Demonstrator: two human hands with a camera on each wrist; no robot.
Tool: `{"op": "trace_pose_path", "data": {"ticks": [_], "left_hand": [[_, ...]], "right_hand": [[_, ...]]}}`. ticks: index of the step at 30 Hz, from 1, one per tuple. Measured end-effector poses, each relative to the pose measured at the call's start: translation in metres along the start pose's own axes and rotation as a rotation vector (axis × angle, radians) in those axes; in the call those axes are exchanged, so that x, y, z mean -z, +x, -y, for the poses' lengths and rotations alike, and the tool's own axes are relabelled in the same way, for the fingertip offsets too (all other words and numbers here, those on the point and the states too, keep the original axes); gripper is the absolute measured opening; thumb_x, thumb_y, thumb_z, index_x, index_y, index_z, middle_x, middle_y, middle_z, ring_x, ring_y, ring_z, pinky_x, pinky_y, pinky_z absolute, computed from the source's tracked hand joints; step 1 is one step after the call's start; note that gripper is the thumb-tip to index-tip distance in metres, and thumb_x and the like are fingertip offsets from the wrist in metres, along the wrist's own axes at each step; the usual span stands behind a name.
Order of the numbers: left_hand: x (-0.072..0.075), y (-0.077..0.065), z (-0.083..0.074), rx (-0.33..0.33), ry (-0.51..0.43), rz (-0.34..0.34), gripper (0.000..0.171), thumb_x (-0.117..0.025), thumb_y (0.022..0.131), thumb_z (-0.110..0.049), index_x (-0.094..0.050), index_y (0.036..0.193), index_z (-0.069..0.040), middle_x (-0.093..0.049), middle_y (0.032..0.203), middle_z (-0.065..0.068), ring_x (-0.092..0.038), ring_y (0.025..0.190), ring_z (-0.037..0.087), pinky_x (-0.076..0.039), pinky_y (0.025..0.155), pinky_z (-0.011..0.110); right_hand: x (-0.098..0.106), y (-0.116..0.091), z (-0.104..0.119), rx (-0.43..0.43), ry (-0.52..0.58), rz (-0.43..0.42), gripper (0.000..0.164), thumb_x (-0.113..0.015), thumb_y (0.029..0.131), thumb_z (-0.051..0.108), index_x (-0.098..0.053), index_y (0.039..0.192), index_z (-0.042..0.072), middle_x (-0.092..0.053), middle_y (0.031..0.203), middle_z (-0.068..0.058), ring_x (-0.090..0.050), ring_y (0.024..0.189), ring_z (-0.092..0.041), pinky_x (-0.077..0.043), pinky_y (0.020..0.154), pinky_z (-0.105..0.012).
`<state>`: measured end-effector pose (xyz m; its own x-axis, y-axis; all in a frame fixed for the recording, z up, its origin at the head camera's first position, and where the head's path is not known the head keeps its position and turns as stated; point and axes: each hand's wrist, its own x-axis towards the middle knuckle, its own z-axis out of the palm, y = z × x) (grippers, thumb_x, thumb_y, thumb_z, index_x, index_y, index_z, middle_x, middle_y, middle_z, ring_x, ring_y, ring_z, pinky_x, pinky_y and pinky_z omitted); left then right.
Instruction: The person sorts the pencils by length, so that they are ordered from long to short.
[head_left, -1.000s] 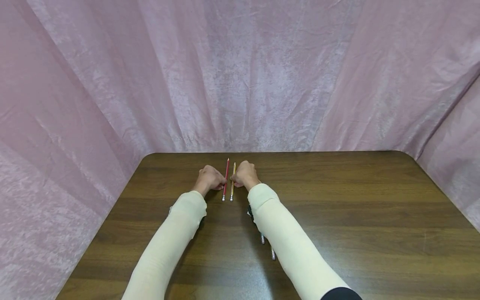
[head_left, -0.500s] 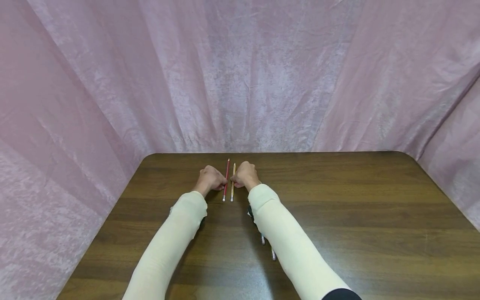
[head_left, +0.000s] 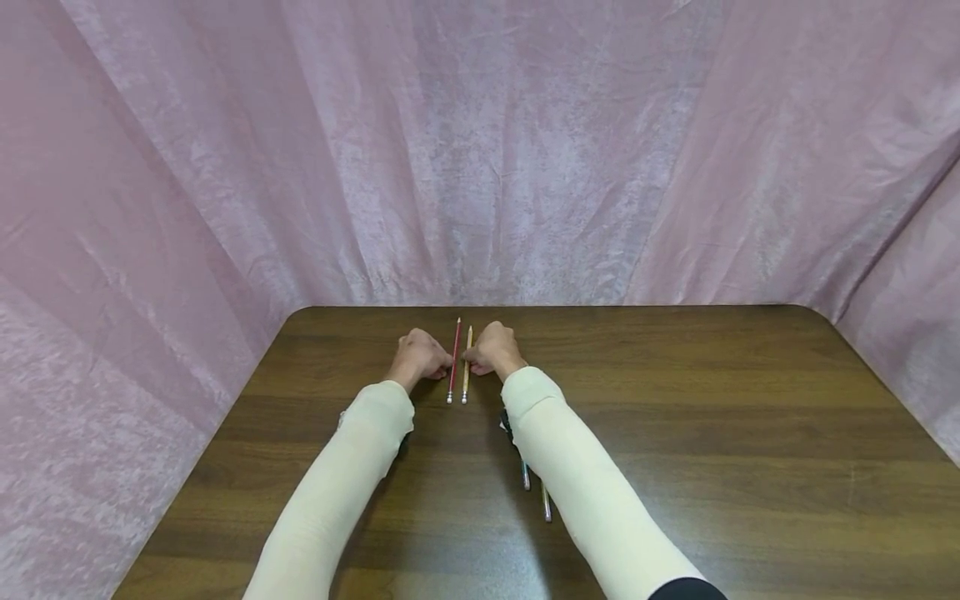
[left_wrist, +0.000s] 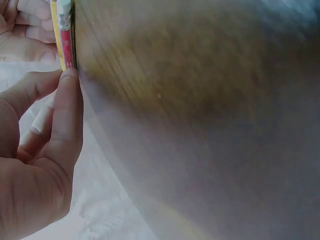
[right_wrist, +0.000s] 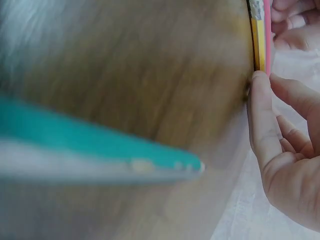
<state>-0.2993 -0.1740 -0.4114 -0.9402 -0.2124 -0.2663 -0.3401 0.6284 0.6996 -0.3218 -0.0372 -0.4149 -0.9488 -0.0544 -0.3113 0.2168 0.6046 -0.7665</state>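
When judged from the yellow pencil (head_left: 466, 379), find the red pencil (head_left: 453, 375) just to the left, apparently on the worktop (head_left: 712, 400) too, with a narrow gap between. Note long axes nearly parallel, eraser ends roughly level, and a red point reaching a little past the yellow one. Take that slim side-by-side gap as the key relation, with each pencil at the inner side of the hand holding it. To the left of the yellow pencil, see the left hand (head_left: 422, 357), with a thumb-and-finger grip pinching the red pencil partway along; to the right, see the right hand (head_left: 492, 350), likewise pinching the yellow pencil, and so the nearer hand to it. Beyond the eraser end of the yellow pencil and off to its right, pick out a teal pencil (head_left: 526, 475) and another pencil (head_left: 546, 504), both partly hidden by the right sleeve (head_left: 600, 492). Compared with a second ago, detect very little: the red pencil perhaps a touch closer to the yellow pencil, the right hand and right sleeve slightly farther right, the left hand much the same, with no change visible in either grip.
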Motion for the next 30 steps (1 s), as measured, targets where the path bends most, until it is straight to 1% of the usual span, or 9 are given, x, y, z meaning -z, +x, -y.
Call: {"op": "trace_pose_path", "data": {"ticks": [4, 7, 10, 13, 17, 20, 23, 26, 30], "left_hand": [[0.002, -0.001, 0.0, -0.004, 0.016, -0.001, 0.006, -0.078, 0.08, -0.004, -0.078, 0.085, 0.001, -0.071, 0.063, 0.008, -0.069, 0.055, 0.014, -0.058, 0.057, 0.023], [0.004, -0.003, 0.0, -0.011, 0.036, -0.002, 0.006, -0.077, 0.08, -0.004, -0.079, 0.084, -0.001, -0.07, 0.061, 0.005, -0.068, 0.053, 0.012, -0.058, 0.059, 0.022], [0.006, -0.004, -0.003, -0.015, 0.036, 0.006, 0.004, -0.077, 0.08, -0.004, -0.078, 0.083, 0.0, -0.069, 0.058, 0.004, -0.066, 0.05, 0.01, -0.058, 0.06, 0.022], [0.009, -0.006, -0.005, -0.022, 0.036, 0.012, 0.004, -0.078, 0.08, -0.004, -0.078, 0.083, 0.0, -0.069, 0.059, 0.004, -0.066, 0.051, 0.01, -0.059, 0.059, 0.023], [0.014, -0.01, -0.006, -0.056, 0.086, 0.011, 0.007, -0.078, 0.078, -0.005, -0.079, 0.084, -0.002, -0.071, 0.062, 0.004, -0.068, 0.054, 0.011, -0.057, 0.064, 0.022], [0.016, -0.014, -0.005, -0.085, 0.094, 0.014, 0.009, -0.077, 0.077, -0.005, -0.079, 0.084, -0.002, -0.072, 0.064, 0.005, -0.069, 0.056, 0.012, -0.057, 0.067, 0.023], [0.017, -0.017, -0.004, -0.106, 0.085, 0.019, 0.007, -0.077, 0.077, -0.004, -0.079, 0.083, -0.002, -0.072, 0.064, 0.005, -0.069, 0.056, 0.011, -0.058, 0.067, 0.023], [0.017, -0.018, -0.003, -0.118, 0.058, 0.035, 0.006, -0.075, 0.077, -0.002, -0.078, 0.082, -0.001, -0.071, 0.064, 0.005, -0.068, 0.055, 0.011, -0.06, 0.064, 0.025], [0.015, -0.02, -0.005, -0.137, -0.023, 0.078, 0.004, -0.075, 0.081, 0.0, -0.077, 0.083, 0.004, -0.072, 0.067, 0.009, -0.069, 0.057, 0.014, -0.062, 0.064, 0.031]], "right_hand": [[0.009, 0.002, 0.0, -0.012, 0.008, 0.011, 0.013, -0.078, 0.086, 0.007, -0.074, 0.084, -0.005, -0.069, 0.061, -0.01, -0.066, 0.046, -0.014, -0.059, 0.051, -0.024], [0.018, 0.003, 0.001, 0.0, 0.017, 0.016, 0.012, -0.078, 0.087, 0.006, -0.075, 0.085, -0.005, -0.069, 0.061, -0.011, -0.063, 0.044, -0.012, -0.059, 0.051, -0.024], [0.03, -0.002, 0.001, 0.04, 0.021, 0.023, 0.012, -0.076, 0.089, 0.006, -0.076, 0.087, -0.006, -0.07, 0.064, -0.012, -0.063, 0.045, -0.012, -0.06, 0.053, -0.025], [0.043, -0.011, 0.001, 0.096, 0.039, 0.03, 0.013, -0.074, 0.09, 0.006, -0.076, 0.091, -0.007, -0.071, 0.066, -0.014, -0.064, 0.047, -0.013, -0.061, 0.057, -0.027], [0.059, -0.024, -0.001, 0.156, 0.049, 0.043, 0.015, -0.073, 0.091, 0.007, -0.076, 0.097, -0.007, -0.072, 0.071, -0.014, -0.067, 0.055, -0.014, -0.062, 0.062, -0.029], [0.069, -0.033, -0.004, 0.187, 0.032, 0.049, 0.017, -0.073, 0.091, 0.009, -0.075, 0.099, -0.006, -0.073, 0.075, -0.014, -0.07, 0.061, -0.016, -0.062, 0.065, -0.03], [0.079, -0.04, -0.007, 0.206, 0.014, 0.059, 0.018, -0.072, 0.092, 0.011, -0.075, 0.101, -0.006, -0.074, 0.08, -0.016, -0.071, 0.065, -0.018, -0.063, 0.07, -0.033], [0.087, -0.046, -0.008, 0.207, 0.014, 0.073, 0.02, -0.072, 0.093, 0.012, -0.074, 0.103, -0.006, -0.074, 0.086, -0.018, -0.073, 0.072, -0.024, -0.062, 0.075, -0.036], [0.099, -0.053, -0.013, 0.207, 0.005, 0.089, 0.023, -0.07, 0.094, 0.014, -0.073, 0.106, -0.006, -0.074, 0.085, -0.017, -0.074, 0.081, -0.029, -0.062, 0.078, -0.038]]}}
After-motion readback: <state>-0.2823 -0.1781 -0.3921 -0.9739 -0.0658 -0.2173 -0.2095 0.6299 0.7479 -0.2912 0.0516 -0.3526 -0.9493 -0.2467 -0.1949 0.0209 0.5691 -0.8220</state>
